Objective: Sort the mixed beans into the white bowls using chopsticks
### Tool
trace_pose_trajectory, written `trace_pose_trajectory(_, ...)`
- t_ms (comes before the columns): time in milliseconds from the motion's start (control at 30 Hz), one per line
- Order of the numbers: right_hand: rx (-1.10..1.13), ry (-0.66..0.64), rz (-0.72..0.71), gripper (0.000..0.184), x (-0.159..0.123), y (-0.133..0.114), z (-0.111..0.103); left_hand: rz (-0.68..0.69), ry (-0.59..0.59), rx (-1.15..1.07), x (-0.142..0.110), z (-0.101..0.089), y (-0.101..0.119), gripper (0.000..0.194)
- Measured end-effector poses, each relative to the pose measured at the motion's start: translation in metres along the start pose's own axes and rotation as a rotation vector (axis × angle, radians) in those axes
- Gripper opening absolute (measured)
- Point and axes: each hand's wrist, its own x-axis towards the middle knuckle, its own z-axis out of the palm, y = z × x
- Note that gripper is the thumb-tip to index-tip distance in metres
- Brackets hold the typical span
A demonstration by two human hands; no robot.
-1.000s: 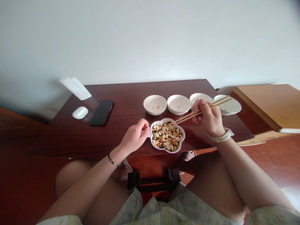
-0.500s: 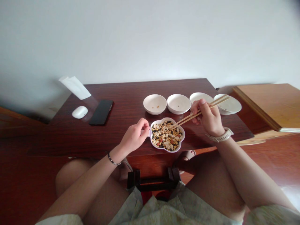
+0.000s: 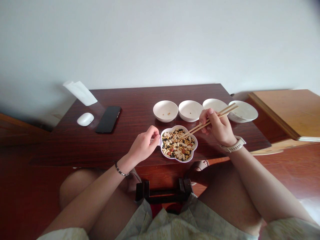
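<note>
A flower-shaped white dish (image 3: pixel 195 143) full of mixed beans and nuts sits at the near edge of the dark wooden table (image 3: pixel 135 133). My left hand (image 3: pixel 145 144) is curled against the dish's left rim, fingers pinched at its small handle. My right hand (image 3: pixel 218 126) grips a pair of wooden chopsticks (image 3: pixel 210 120), whose tips reach into the beans at the dish's upper right. A white watch is on my right wrist and a thin bracelet on my left.
Four small white bowls stand in a row behind the dish: (image 3: pixel 165 110), (image 3: pixel 190 110), (image 3: pixel 215 103), (image 3: pixel 243 111); the first two hold a few beans. A black phone (image 3: pixel 108 119), a white mouse (image 3: pixel 85 119) and a white paper (image 3: pixel 80 92) lie far left. A lighter wooden surface (image 3: pixel 287 110) is at right.
My right hand has shifted slightly left and toward the dish, bringing the chopstick tips further into the beans. My left hand has stayed at the dish's rim.
</note>
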Motion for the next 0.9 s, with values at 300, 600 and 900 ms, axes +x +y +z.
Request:
trace_pose_trajectory(300,0.015,0.02,-0.025,0.06,0.002,-0.002,0.001,0.0,0.01,0.005,0.001,-0.001,0.002,0.008)
trace_pose_trajectory(600,0.018,0.065,-0.035,0.059,0.006,0.0,0.0,0.005,0.009,0.012,0.0,0.0,0.001,0.009)
trace_pose_trajectory(900,0.04,0.325,-0.171,0.06,0.025,-0.001,0.012,0.018,0.006,-0.003,-0.001,-0.001,0.0,0.009)
